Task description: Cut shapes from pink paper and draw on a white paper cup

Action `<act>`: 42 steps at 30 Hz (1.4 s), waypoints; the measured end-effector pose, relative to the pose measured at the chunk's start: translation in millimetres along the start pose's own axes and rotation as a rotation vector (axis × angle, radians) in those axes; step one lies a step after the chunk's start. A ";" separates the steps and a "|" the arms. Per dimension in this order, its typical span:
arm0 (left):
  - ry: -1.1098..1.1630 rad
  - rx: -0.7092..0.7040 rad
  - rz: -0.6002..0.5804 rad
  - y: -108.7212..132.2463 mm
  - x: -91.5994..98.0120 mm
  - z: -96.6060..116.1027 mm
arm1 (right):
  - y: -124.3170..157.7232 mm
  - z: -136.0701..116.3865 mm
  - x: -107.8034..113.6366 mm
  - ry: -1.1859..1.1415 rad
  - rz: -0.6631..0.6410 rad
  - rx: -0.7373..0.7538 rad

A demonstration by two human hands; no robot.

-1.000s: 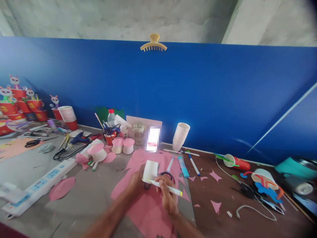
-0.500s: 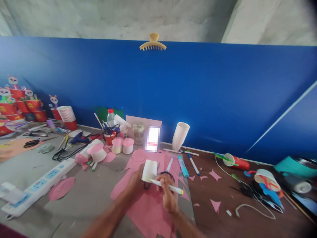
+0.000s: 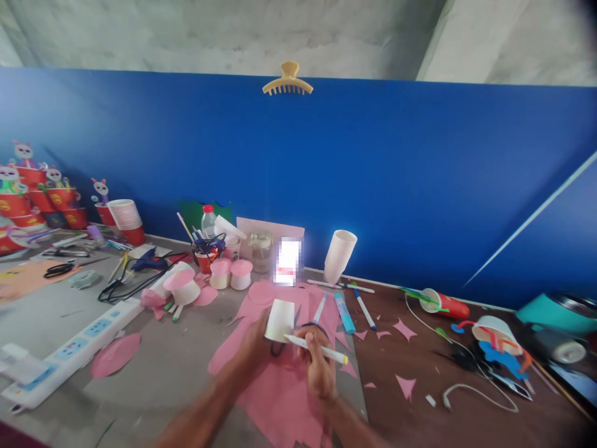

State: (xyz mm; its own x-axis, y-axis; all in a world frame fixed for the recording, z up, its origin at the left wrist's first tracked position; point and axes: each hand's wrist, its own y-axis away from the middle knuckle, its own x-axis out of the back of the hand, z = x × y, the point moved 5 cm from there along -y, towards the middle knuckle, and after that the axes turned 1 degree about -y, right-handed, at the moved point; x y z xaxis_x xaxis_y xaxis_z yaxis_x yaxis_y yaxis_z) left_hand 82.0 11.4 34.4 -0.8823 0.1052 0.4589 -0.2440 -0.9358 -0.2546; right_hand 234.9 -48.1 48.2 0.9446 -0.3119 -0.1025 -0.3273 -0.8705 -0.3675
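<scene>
My left hand (image 3: pixel 255 339) holds a white paper cup (image 3: pixel 281 320) by its left side, over a sheet of pink paper (image 3: pixel 280 404). Between the fingers of my right hand (image 3: pixel 318 367) is a white marker (image 3: pixel 321 349) with a yellow end, its tip at the cup's lower right edge. Scissors (image 3: pixel 276 350) with dark handles lie partly hidden beneath the cup and right hand. Just beyond are a light-blue tube (image 3: pixel 344 313) and a blue-capped marker (image 3: pixel 365 309).
A power strip (image 3: pixel 77 351) lies at left, near pink-topped white cups (image 3: pixel 240 274). A tall white cup stack (image 3: pixel 340 256) leans by the blue partition (image 3: pixel 396 174). Pink scraps (image 3: pixel 405 387), cables and a tipped red cup (image 3: pixel 448 305) are at right.
Both hands and the paper cup have shifted very slightly. The marker's tip stays by the cup's lower edge. At far right, the white cup with orange and blue pieces has moved a little left.
</scene>
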 end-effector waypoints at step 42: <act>0.125 0.046 0.071 -1.0 2.6 5.6 | -4.9 -1.6 1.9 -0.121 0.040 -0.090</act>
State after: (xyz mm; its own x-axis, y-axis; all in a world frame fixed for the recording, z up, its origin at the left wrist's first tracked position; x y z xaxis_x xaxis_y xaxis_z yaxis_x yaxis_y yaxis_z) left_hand 82.2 10.7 40.6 -0.9407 0.0770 0.3305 -0.1632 -0.9565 -0.2417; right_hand 238.3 -45.0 51.3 0.9250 -0.3037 -0.2283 -0.3609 -0.8904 -0.2775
